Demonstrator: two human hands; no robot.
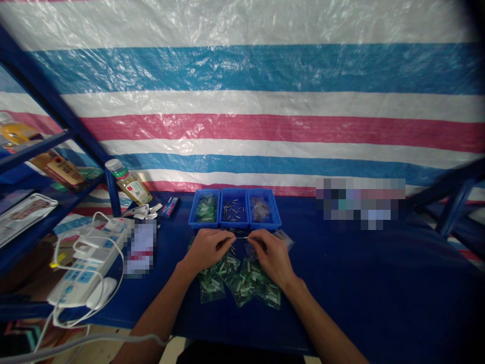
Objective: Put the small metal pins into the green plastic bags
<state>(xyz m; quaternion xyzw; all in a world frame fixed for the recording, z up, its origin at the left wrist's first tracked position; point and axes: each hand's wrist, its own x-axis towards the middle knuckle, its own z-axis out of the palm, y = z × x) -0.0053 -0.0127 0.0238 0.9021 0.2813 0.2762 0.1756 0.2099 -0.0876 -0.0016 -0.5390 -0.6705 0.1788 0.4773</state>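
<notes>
A thin metal rod point(241, 238) stretches level between my two hands, one end in each. My left hand point(210, 248) pinches its left end between thumb and fingertips. At the other end, my right hand point(271, 253) is closed on it the same way. Below and between the hands lie several small clear bags with green contents point(246, 283). Just beyond stand three blue bins: the left bin point(192, 220) has green bags, the middle bin point(223, 222) loose metal rods, the right bin point(278, 220) clear bags. More dark rods lie partly hidden behind my left hand.
Left on the blue table point(341, 293) are a white power strip point(81, 268) with tangled cables, a bottle point(131, 183) and a small dark box point(168, 207). A blue metal frame point(81, 134) rises at the left. Striped plastic sheeting point(265, 131) hangs behind.
</notes>
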